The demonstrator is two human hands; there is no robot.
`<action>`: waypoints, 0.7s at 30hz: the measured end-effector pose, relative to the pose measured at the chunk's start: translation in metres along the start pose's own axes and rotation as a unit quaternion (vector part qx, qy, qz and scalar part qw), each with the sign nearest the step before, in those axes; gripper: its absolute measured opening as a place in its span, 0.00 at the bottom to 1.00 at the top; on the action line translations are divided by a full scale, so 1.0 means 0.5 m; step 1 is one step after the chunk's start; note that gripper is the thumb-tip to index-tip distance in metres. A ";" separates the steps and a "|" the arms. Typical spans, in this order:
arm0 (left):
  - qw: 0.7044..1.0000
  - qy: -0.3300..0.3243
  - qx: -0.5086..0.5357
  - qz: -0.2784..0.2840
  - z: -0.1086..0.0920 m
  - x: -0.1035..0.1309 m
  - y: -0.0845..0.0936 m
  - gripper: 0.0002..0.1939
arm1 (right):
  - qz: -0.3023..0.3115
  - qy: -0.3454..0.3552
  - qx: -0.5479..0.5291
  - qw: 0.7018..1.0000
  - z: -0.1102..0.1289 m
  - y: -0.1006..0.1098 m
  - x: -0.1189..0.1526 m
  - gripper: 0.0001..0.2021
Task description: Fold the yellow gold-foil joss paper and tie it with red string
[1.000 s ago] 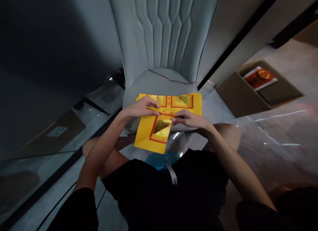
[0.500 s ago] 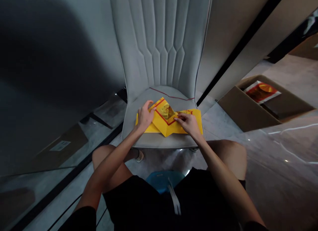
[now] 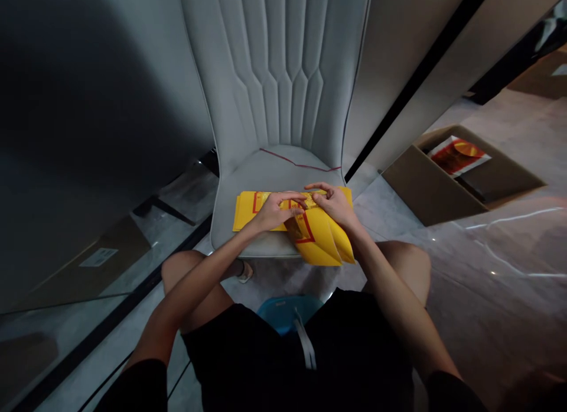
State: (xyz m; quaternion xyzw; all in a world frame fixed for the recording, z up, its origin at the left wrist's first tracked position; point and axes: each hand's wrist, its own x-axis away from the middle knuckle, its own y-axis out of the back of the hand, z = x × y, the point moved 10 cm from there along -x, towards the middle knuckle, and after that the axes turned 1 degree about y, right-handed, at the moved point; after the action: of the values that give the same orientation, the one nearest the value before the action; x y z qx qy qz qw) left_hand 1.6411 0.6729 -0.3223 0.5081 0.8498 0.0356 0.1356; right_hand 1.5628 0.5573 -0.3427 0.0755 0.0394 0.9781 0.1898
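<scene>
A yellow sheet of joss paper (image 3: 325, 240) with a gold foil patch and red print is bent into a loose curl, its lower end hanging over the chair's front edge. My left hand (image 3: 275, 212) pinches its upper left side between thumb and fingers. At its upper right, my right hand (image 3: 334, 204) also grips it, thumb close to my left fingertips. Beneath both hands, a stack of yellow joss paper (image 3: 243, 211) lies flat on the seat. My hands and the curled sheet cover much of the stack.
The padded grey chair (image 3: 274, 169) faces me, with a thin red string (image 3: 283, 158) across its seat. An open cardboard box (image 3: 436, 187) holding a red and gold packet (image 3: 459, 156) stands on the floor to the right. A blue basin (image 3: 287, 311) sits between my legs.
The joss paper sheet has gone from lying nearly flat to being curled, swinging right and toward me. My left hand has moved right, close to my right hand. The view has shifted slightly.
</scene>
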 end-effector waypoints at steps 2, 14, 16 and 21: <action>0.997 0.044 0.055 -0.017 0.011 0.009 0.006 0.32 | -0.052 0.027 0.016 0.998 0.014 0.017 -0.003 0.37; 0.997 -0.003 0.001 0.078 -0.012 0.024 0.027 0.45 | -0.157 -0.018 0.031 0.987 0.009 0.082 -0.048 0.37; 0.990 0.023 -0.110 0.087 0.004 0.024 0.033 0.42 | -0.128 -0.017 0.160 0.978 0.014 0.101 -0.056 0.32; 0.839 -0.026 -0.532 0.110 0.001 0.054 -0.006 0.13 | -0.002 -0.006 0.613 0.790 0.024 0.115 -0.046 0.17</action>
State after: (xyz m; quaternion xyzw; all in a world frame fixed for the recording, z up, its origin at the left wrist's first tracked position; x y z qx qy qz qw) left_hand 1.6265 0.6947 -0.3284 0.4486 0.6351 0.4834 0.4022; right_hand 1.5648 0.4962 -0.3280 0.1818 0.6299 0.7476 0.1058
